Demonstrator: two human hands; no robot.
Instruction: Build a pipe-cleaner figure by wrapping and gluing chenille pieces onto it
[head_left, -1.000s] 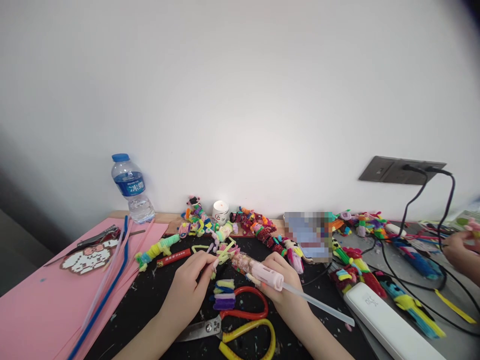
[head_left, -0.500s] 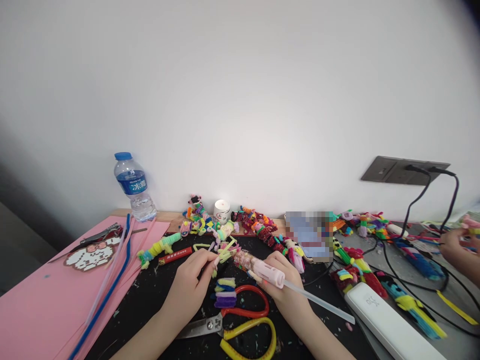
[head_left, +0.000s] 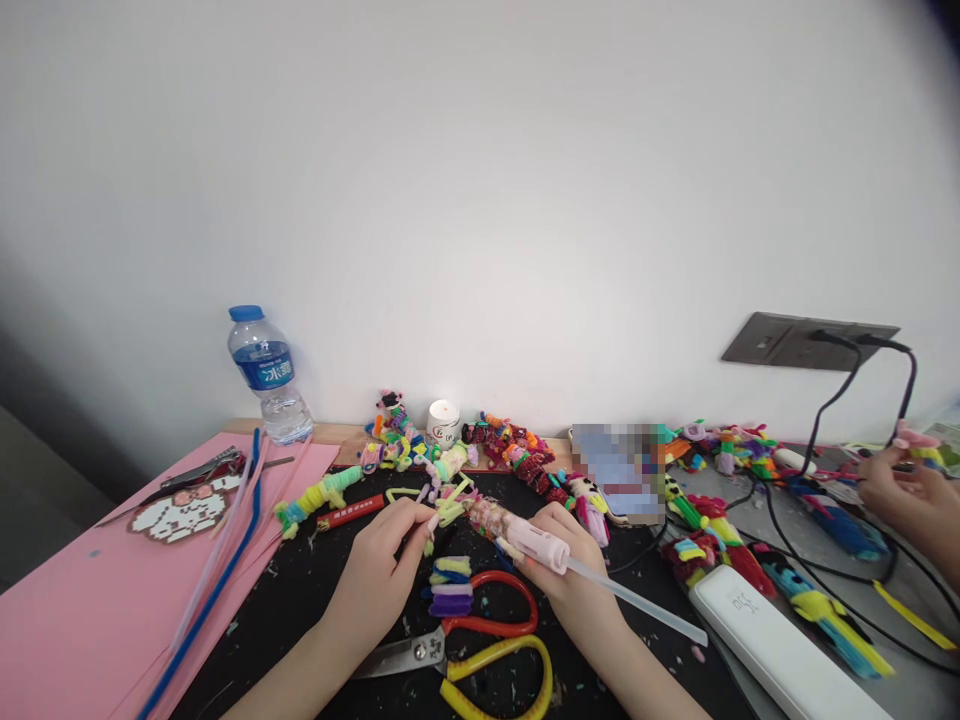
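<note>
My right hand [head_left: 577,580] is wrapped round a pink hot glue gun [head_left: 544,548], which points up and to the left; a translucent glue stick [head_left: 645,603] sticks out of its back end. My left hand [head_left: 382,560] is closed in a pinch on a pale yellow-green pipe cleaner [head_left: 451,512], close to the gun's front. The gun's tip is hard to make out among the coloured pieces. Between my wrists lie a small bundle of pipe cleaners [head_left: 451,587] and scissors [head_left: 499,627] with one red and one yellow handle loop.
Pipe-cleaner figures [head_left: 517,455] line the back. A water bottle [head_left: 266,375] stands at left, by pink sheets [head_left: 67,590] and long pipe cleaners [head_left: 202,630]. At right are a phone [head_left: 619,470], a white power bank [head_left: 780,650], black cables [head_left: 795,560] and another person's hand [head_left: 911,490].
My two hands and the glue gun have hardly moved. The other person's hand at right has shifted slightly left, and the pink and yellow piece in it has come further into view.
</note>
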